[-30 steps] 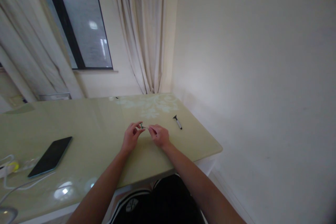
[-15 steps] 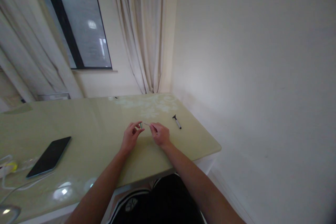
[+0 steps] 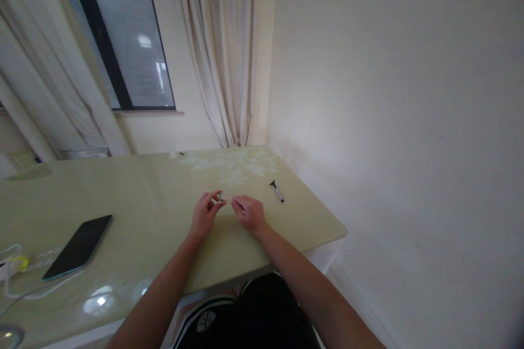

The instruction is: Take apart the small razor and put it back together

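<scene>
Between the thumb and index finger of my left hand (image 3: 203,212) is a small green-and-white piece (image 3: 221,196), too small to name for certain. My right hand (image 3: 249,212) is closed in a pinch, with a thin pale stick-like thing (image 3: 228,200) projecting from the fingertips toward that piece. Whether its tip touches the piece I cannot tell. Both hands are close together above the table. A razor (image 3: 277,191) with a black head and a grey-and-black handle lies beyond my right hand.
The pale green glossy table (image 3: 155,191) meets a bare wall (image 3: 388,120) on the right. A dark tablet (image 3: 78,246) lies at left, near white cables (image 3: 45,290) and a yellow-and-white object (image 3: 18,264). At the far edge sits a tiny black item (image 3: 182,153).
The thin stick in my right hand has dipped lower, and less of it shows. The small piece in my left fingers has turned slightly. My hands stay nearly in place.
</scene>
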Motion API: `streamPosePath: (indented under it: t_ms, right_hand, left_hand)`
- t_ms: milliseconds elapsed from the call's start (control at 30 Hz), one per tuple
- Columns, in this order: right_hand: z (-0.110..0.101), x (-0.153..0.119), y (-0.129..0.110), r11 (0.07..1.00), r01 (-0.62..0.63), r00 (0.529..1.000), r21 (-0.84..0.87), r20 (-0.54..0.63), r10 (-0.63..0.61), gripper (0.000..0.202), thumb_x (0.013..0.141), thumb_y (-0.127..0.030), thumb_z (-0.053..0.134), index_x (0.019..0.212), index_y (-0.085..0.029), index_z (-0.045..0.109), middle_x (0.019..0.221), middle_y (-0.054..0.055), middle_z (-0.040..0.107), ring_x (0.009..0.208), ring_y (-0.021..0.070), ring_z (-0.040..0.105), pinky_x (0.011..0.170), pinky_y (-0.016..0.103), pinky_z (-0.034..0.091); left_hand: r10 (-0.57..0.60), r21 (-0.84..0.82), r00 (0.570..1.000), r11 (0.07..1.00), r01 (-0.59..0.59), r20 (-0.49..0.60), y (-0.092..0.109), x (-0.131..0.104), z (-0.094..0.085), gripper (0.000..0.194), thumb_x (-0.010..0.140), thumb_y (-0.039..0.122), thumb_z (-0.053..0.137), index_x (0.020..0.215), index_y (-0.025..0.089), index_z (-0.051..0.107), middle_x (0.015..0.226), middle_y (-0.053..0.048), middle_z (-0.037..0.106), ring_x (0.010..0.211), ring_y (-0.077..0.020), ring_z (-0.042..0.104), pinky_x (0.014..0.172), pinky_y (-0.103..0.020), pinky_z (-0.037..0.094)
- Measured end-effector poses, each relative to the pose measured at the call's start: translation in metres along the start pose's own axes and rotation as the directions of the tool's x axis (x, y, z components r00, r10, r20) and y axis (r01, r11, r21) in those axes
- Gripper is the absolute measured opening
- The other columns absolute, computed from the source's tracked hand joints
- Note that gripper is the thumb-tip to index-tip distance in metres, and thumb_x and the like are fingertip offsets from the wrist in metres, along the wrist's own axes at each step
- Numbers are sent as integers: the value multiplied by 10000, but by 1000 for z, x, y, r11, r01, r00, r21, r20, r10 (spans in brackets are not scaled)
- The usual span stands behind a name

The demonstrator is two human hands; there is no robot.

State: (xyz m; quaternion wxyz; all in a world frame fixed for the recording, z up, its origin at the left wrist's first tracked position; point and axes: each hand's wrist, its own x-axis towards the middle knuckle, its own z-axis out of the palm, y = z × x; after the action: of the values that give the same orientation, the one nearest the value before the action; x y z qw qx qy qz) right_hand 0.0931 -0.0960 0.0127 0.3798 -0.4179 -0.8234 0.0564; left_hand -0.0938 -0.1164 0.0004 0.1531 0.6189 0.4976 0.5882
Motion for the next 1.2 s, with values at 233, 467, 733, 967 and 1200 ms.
streamPosePath:
  t_ms: [233, 467, 733, 967, 1200]
  right_hand:
    - [-1, 1, -1, 1000, -30, 999, -10, 20, 30, 340, 1068, -405, 443, 1102, -267, 752, 983, 44, 765, 888, 169, 683, 779, 230, 447]
    - [0, 1, 0, 1000, -29, 1000, 0, 3, 29, 321, 1063, -388, 463, 1072, -255, 755, 972, 36, 764, 884, 166, 688, 765, 227, 440]
    - [0, 1, -1, 998, -50, 999, -28, -1, 50, 321, 1066, -384, 455, 1058, -258, 750, 978, 39, 764, 888, 169, 688, 762, 235, 442]
    - [0, 1, -2, 999, -42, 999, -14, -3, 41, 314, 1064, -381, 455, 1067, -254, 742, 992, 37, 765, 897, 164, 688, 775, 233, 446]
    - [0, 2, -1, 997, -66, 998, -27, 3, 66, 306, 1064, -383, 461, 1050, -257, 739, 980, 33, 761, 881, 164, 682, 763, 227, 440]
  left_hand:
    - [8, -2, 1000, 1000, -8, -6, -2, 0, 1, 386, 851, 476, 706, 1144, 226, 720, 878, 4, 595, 565, -104, 483, 570, -259, 455]
    - [18, 8, 1000, 1000, -18, 2, -2, 0, 0, 362, 860, 443, 706, 1152, 229, 722, 880, 9, 596, 574, -104, 488, 583, -260, 455]
    - [-3, 5, 1000, 1000, 3, 8, 1, 0, 0, 386, 849, 476, 704, 1148, 231, 718, 878, 6, 596, 574, -110, 487, 583, -265, 454]
    - [0, 10, 1000, 1000, 0, 2, 2, 0, 0, 396, 853, 493, 692, 1152, 234, 712, 877, 4, 590, 577, -114, 475, 590, -269, 456]
    - [2, 8, 1000, 1000, -2, 6, 2, 0, 0, 392, 845, 482, 701, 1138, 222, 715, 873, 4, 591, 569, -108, 475, 579, -264, 444]
